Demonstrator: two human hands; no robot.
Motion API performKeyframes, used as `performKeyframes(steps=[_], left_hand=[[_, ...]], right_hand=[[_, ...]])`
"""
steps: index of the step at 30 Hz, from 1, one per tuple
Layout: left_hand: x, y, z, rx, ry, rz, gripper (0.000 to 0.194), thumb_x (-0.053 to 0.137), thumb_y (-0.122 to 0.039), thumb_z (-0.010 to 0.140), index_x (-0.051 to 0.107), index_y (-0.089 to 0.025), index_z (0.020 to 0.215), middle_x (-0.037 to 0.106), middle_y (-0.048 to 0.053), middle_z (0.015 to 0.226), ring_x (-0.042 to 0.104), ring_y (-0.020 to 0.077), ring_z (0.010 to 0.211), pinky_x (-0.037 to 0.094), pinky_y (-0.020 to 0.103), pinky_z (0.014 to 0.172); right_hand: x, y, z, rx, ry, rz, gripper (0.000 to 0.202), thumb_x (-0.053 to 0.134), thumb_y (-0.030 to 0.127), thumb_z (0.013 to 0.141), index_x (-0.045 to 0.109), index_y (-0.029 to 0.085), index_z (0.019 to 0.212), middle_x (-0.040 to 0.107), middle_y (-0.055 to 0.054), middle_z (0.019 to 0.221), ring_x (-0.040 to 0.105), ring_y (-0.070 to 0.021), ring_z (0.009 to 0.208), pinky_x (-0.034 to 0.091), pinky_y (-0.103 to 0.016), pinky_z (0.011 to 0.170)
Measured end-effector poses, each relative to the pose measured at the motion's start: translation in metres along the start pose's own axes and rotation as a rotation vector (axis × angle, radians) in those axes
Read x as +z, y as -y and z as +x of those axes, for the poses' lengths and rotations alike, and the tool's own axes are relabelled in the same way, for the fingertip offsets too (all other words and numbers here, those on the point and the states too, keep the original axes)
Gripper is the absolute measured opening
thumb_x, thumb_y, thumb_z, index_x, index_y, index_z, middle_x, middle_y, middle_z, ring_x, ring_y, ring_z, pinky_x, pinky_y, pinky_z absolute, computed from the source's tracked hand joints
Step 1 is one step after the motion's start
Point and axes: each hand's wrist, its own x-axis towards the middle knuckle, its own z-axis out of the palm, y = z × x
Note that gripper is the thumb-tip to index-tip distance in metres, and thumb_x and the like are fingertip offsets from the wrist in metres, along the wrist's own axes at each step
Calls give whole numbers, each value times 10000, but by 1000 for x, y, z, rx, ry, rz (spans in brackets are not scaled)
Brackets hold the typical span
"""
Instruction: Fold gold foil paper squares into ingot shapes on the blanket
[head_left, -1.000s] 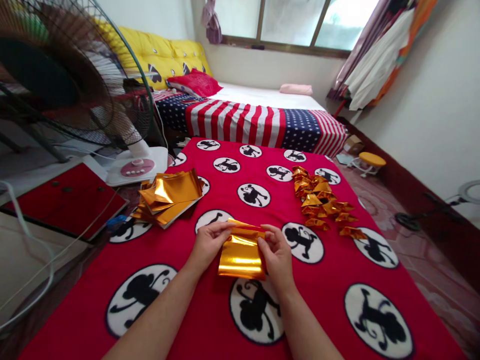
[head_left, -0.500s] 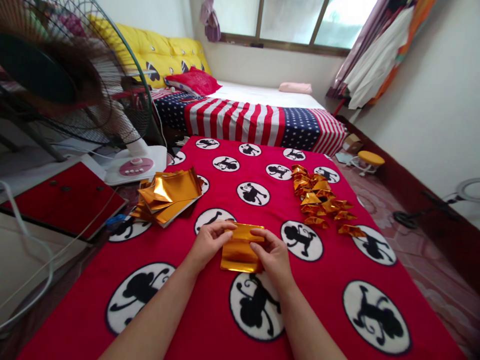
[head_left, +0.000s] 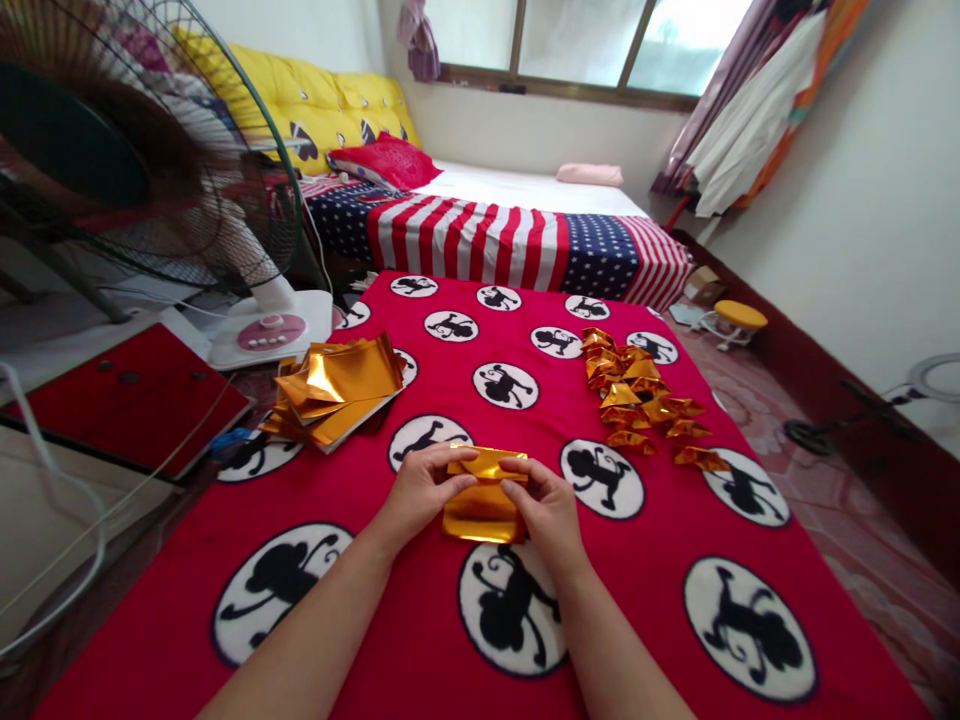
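Observation:
A gold foil sheet (head_left: 480,512) with creases across it lies near the middle of the red cloth. My left hand (head_left: 426,492) pinches its upper left edge between thumb and fingers. At the upper right edge, my right hand (head_left: 546,500) pinches the same sheet. The top strip of the foil is bent between both hands. A loose stack of gold sheets (head_left: 352,380) rests on the cloth at the left. Several folded gold foil pieces (head_left: 637,385) sit grouped at the right.
The red cloth (head_left: 637,630) has white circles with black monkey figures. A fan (head_left: 277,320) stands at the left, beside a red panel (head_left: 142,390). Behind is a bed (head_left: 510,235); a yellow stool (head_left: 739,315) is on the floor at the right.
My left thumb and fingers have shifted slightly right along the foil's top edge. The top strip now looks more bent. My right hand has barely moved.

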Motion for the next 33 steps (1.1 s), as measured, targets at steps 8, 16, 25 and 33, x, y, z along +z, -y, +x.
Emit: performKeyframes(steps=[8, 16, 25, 33], left_hand=[[1, -1, 0, -10, -16, 14, 248, 721, -153, 719, 761, -189, 960, 721, 82, 1033, 664, 215, 963, 523, 312, 876], [1, 0, 1, 27, -60, -2, 126, 700, -234, 784, 776, -187, 873, 733, 77, 934, 673, 202, 897, 525, 297, 835], [0, 0, 2, 89, -21, -34, 154, 676, -296, 829, 772, -185, 876, 698, 103, 998, 646, 214, 932, 519, 297, 788], [-1, -4, 0, 99, -31, 23, 183, 645, -305, 851, 754, -161, 824, 698, 93, 920, 642, 196, 874, 503, 280, 759]], right_hand=[[-1, 1, 0, 34, 6, 57, 233, 725, 280, 741, 732, 218, 965, 734, -51, 952, 679, -217, 869, 538, -321, 767], [1, 4, 1, -52, 36, 17, 153, 679, 288, 802, 723, 227, 935, 705, -38, 919, 658, -198, 871, 513, -311, 792], [0, 7, 1, -152, -22, -14, 78, 691, 275, 800, 717, 220, 848, 638, -38, 937, 619, -189, 909, 489, -284, 769], [3, 5, 0, -11, -103, 155, 186, 764, 322, 726, 647, 203, 807, 652, 1, 767, 604, -152, 713, 478, -263, 663]])
